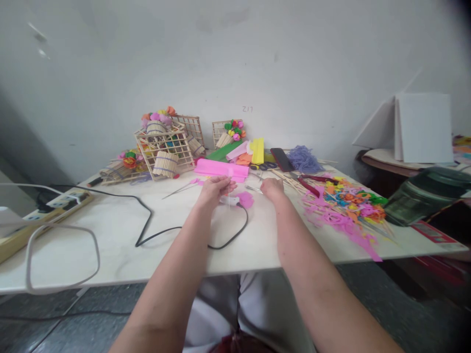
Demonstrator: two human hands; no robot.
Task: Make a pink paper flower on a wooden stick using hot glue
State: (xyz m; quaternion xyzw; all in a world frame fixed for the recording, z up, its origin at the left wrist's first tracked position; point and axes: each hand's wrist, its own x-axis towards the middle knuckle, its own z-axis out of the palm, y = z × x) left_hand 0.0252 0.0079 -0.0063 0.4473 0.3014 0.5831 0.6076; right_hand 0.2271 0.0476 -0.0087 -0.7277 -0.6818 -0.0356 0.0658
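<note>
The white table bears a bright pink sheet. My left hand pinches beside the white corded tool; my right hand is curled, though whether it grips the slim metal tool I cannot tell. Finest is the pale strand, upright in my left fingertips: best, I judge, held lightly and steady.

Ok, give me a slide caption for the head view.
Left hand and right hand over a white table, pink paper and wooden lattice crafts beyond.
</note>
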